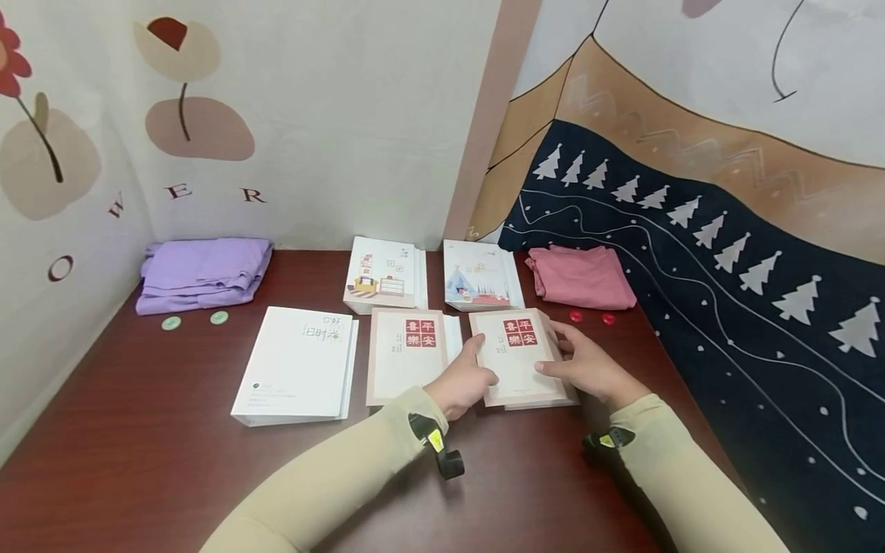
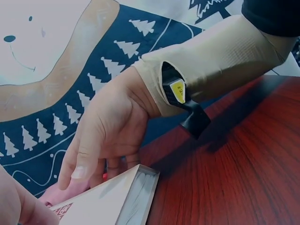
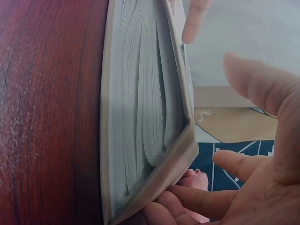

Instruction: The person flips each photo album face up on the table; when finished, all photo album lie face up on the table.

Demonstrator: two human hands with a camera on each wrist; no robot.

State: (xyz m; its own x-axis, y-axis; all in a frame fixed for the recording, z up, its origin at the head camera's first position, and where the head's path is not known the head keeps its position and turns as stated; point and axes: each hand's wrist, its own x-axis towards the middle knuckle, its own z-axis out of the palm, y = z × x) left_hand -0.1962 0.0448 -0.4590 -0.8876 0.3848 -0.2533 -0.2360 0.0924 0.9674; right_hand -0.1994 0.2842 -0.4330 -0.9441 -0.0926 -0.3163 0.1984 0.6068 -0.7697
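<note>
A thick photo album (image 1: 512,378) with a red square print lies at the front right of the table. My left hand (image 1: 462,382) is at its left edge, fingertips touching the cover. My right hand (image 1: 591,365) is at the opposite side, its fingers against the spine. In the right wrist view, the right thumb (image 3: 260,84) stands apart from the cover, and the album's pages (image 3: 145,93) show between its boards. A matching album (image 1: 394,372) lies just left, partly covered by my left hand. In the left wrist view, the right hand (image 2: 110,124) reaches over the album's far side.
A larger white album (image 1: 293,361) lies at the left. Two illustrated albums (image 1: 383,269), (image 1: 477,269) lie behind. Folded purple cloth (image 1: 207,273) with green buttons (image 1: 219,316) is at the back left; folded pink cloth (image 1: 581,276) with red buttons (image 1: 576,316) is at the back right.
</note>
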